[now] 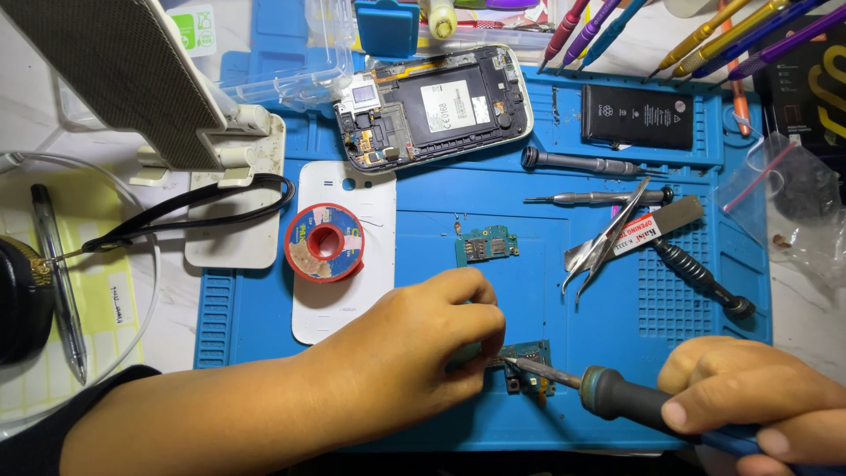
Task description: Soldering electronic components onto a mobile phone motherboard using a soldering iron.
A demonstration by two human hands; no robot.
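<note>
Two hands work at the near edge of a blue mat [264,326] on a white counter [797,300]. Left hand [423,330] is curled closed, fingertips pinching something greenish-grey down beside a small green board [531,363]; what it pinches is mostly hidden. Right hand [749,397] is closed around the handle of a soldering iron [617,397], whose tip meets the board's left edge, just beside the left fingertips. This looks like the soldering step itself, a joint being worked on the board. The next move seems to call for a steady tip and care for the fingers so close to it. A second small board [487,244] lies apart, further up the mat. To the left, a solder spool [324,242] sits on a white back cover [352,264]. An opened phone [434,107] lies at the far side, with a black battery [637,116] to its right. Two screwdrivers [577,163], tweezers [608,234] and a flat opening tool [656,227] crowd the mat's right half, just beyond the right hand. Room is tight: the board lies near the mat's front edge, and the tools hem in the right. Some bare mat shows between the two boards and left of the forearm. A pen [57,282] and a black strap [189,207] lie off the mat, on the left.
</note>
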